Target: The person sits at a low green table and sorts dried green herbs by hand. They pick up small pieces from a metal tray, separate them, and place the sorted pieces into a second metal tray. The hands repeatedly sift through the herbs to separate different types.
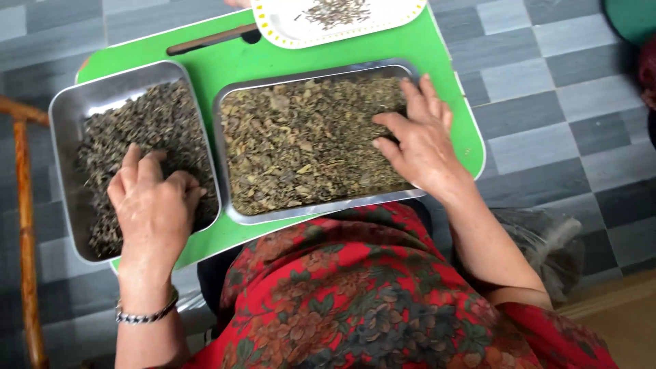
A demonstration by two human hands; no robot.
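Here | left hand [154, 205] palm-down in left steel tray [65, 113], fingers curled loosely into dark dried leaves [160, 119], gathering | right hand [420, 140] flat over paler leaves [301, 143] in right tray [321, 208], fingers spread, clamping nothing, raking | both trays on green bench [451, 82] | white plate [273, 27] beyond, catching picked bits

Surface: green tray-table [239, 65], rounded corners, over grey checkered floor [540, 102].
Left: steel tray [65, 109], dark leaves.
Centre: steel tray [321, 208], paler leaves.
Far edge: white plate [273, 31]; brown stick [212, 39].
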